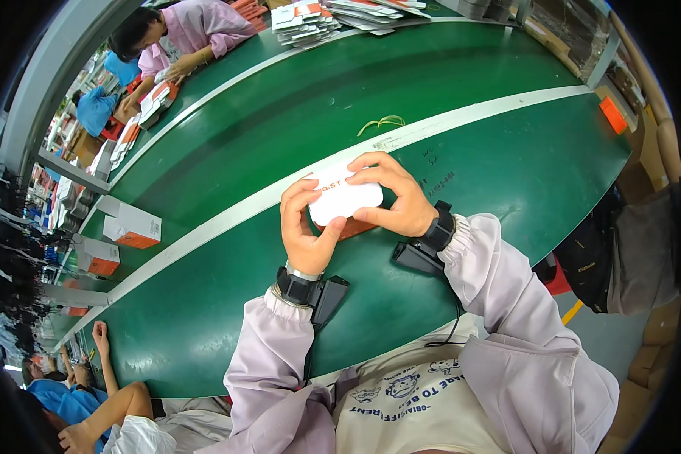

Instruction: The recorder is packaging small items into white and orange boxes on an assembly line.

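Between my two hands is a flat white piece with rounded corners and orange print [348,203], held above the green bench. My left hand [303,231] grips its left side, thumb at the lower edge and fingers at the upper left. At the right side, my right hand [401,200] pinches it with the thumb below and fingers over the top edge. An orange-red edge [355,228] shows just under the white piece; whether it belongs to the same object I cannot tell. Both wrists wear black straps with dark devices.
White-and-orange boxes [132,225] stand at the left along a white strip [227,219] dividing the green bench [204,325]. A yellow-green band [380,123] lies beyond my hands. Stacked flat cartons [304,24] sit at the far side. A co-worker in pink [200,30] handles boxes; others sit lower left.
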Action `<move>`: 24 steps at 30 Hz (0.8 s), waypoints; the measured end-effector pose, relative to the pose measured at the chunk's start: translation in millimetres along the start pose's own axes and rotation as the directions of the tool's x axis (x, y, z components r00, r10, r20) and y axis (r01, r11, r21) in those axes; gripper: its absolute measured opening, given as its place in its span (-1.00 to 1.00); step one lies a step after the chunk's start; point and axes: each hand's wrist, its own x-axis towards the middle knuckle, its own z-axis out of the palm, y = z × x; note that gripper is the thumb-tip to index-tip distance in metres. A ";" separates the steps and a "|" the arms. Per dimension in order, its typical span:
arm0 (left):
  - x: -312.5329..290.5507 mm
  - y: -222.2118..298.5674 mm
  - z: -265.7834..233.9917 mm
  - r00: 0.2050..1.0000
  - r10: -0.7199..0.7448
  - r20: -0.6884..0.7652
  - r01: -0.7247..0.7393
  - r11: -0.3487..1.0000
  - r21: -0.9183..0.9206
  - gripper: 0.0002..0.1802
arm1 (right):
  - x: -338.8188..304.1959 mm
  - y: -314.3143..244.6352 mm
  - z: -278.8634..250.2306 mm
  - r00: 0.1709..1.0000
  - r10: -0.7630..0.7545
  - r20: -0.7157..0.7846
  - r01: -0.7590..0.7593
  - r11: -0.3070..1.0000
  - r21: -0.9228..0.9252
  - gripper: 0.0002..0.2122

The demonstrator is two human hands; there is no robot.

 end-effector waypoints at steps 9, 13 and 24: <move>-0.9 3.2 -5.9 0.998 0.013 0.059 -0.020 0.992 0.124 -0.70 | -4.3 2.8 2.6 0.999 -0.017 -0.033 0.016 1.000 -0.007 -0.75; -2.0 3.3 -4.2 0.999 0.015 0.036 -0.017 0.998 0.053 -0.75 | -2.3 1.5 7.0 0.999 -0.022 -0.048 0.026 0.997 0.079 -0.81; -4.9 0.6 -10.7 0.999 -0.009 0.052 0.015 0.993 -0.120 -0.71 | 4.4 -6.2 7.0 0.990 -0.099 0.100 0.093 0.994 0.057 -0.87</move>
